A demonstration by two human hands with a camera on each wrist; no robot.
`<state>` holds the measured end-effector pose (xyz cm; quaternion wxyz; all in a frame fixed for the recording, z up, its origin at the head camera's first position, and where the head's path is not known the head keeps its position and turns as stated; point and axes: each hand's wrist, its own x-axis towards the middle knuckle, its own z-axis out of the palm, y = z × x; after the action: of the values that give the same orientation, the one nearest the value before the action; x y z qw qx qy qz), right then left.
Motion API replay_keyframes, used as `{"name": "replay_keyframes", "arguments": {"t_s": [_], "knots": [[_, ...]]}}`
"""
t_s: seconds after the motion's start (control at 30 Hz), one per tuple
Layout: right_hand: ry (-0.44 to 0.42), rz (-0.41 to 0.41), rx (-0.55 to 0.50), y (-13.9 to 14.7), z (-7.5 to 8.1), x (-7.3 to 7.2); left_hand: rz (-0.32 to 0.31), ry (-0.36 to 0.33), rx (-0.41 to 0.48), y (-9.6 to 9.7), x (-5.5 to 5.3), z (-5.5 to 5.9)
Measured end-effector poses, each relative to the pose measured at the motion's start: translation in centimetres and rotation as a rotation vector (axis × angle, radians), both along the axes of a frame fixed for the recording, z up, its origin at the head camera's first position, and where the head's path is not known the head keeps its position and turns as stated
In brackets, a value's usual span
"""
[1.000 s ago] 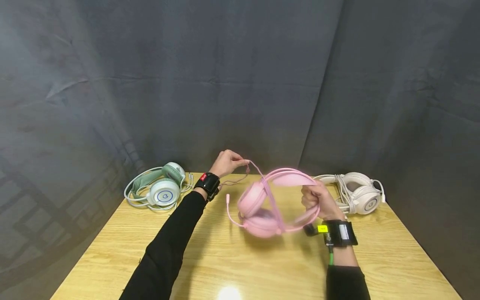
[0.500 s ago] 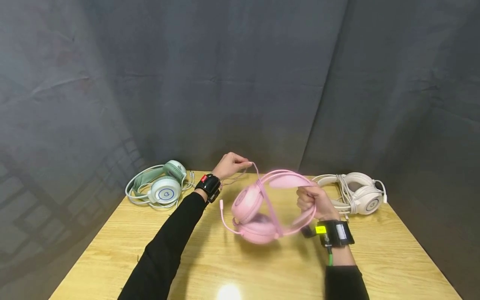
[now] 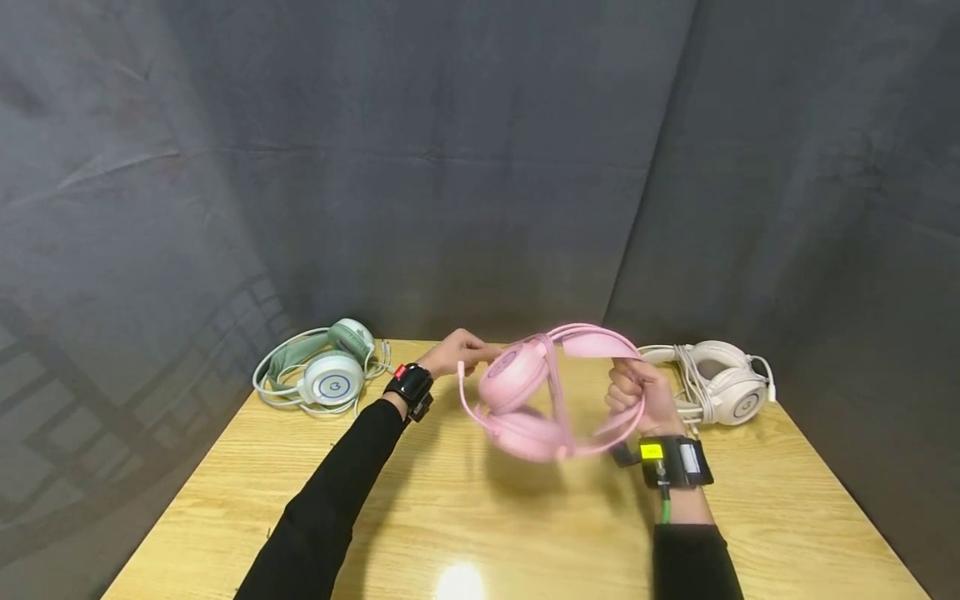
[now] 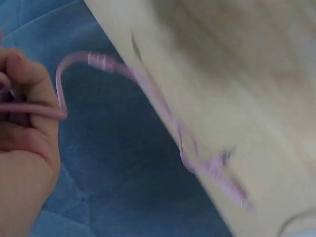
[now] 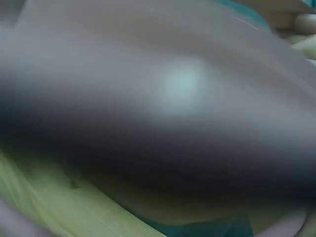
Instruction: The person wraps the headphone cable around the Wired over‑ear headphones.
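- right hand [image 3: 637, 392], right of centre, grips the pink plastic over-ear headset [image 3: 513, 377]; I'd hold that steady;
- left hand [image 3: 456, 350] pinches its thin pink cable [image 4: 101, 62]; use light tension imo

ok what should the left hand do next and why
Probably wrap the pink cable around the pink headset once more: strands already cross it, the loose plug end trails from the left hand, and the right hand holds the headband.
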<state>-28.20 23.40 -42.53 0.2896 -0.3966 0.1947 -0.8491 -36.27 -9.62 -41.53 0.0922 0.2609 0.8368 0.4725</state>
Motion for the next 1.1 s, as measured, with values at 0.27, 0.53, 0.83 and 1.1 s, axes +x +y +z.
{"name": "replay_keyframes", "arguments": {"t_s": [0.27, 0.53, 0.83, 1.1], "knots": [[-0.163, -0.032, -0.140, 1.3, 0.2, -0.5, 0.055, 0.151, -0.024, -0.6, 0.4, -2.0], [-0.230, 0.019, -0.199, 2.1, 0.0, -1.0, 0.142, 0.298, -0.065, -0.5, 0.6, -3.2], [-0.269, 0.012, -0.252, 2.2, 0.3, -0.8, 0.241, 0.307, -0.107, -0.8, 1.0, -3.9], [-0.368, 0.064, -0.288, 2.3, 0.4, -0.9, 0.284, 0.093, 0.123, 0.6, 1.4, -4.9]]}}
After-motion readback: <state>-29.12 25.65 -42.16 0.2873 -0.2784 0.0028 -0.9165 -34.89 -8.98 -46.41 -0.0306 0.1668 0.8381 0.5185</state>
